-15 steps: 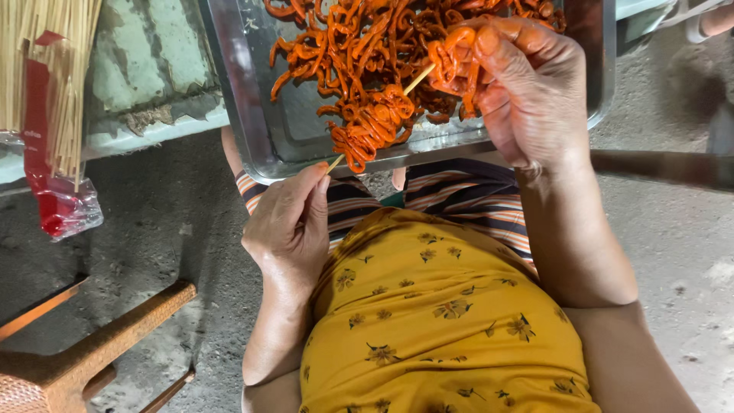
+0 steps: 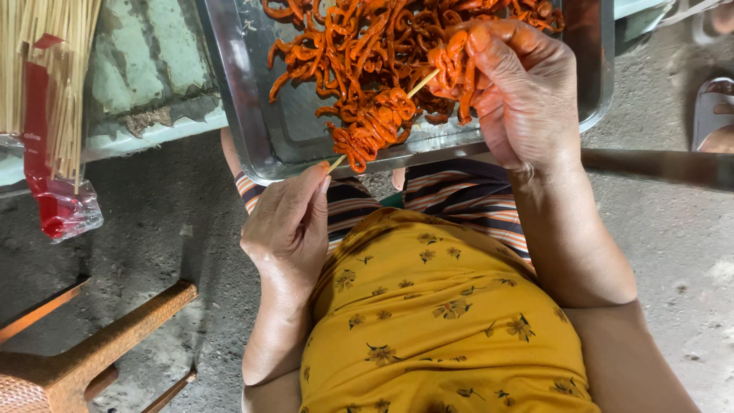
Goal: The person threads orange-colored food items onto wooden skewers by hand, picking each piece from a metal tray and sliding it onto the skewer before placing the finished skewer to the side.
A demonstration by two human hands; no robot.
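Note:
My left hand (image 2: 289,226) pinches the lower end of a thin bamboo skewer (image 2: 421,82) that slants up to the right. A bunch of orange-red marinated strips (image 2: 375,126) is threaded on the skewer's lower half. My right hand (image 2: 520,84), smeared with red marinade, holds more strips (image 2: 451,65) against the skewer's upper end. Both hands work over a steel tray (image 2: 237,84) resting on my lap, filled with a heap of the same strips (image 2: 359,38).
A plastic bag of bamboo skewers (image 2: 46,99) with a red label lies at the left on a pale green surface (image 2: 138,69). A wooden stool (image 2: 84,352) stands at the lower left on the concrete floor. A sandalled foot (image 2: 715,115) shows at the right edge.
My left hand has shifted slightly along the skewer; my right hand keeps pressing strips onto the upper end. Little else differs.

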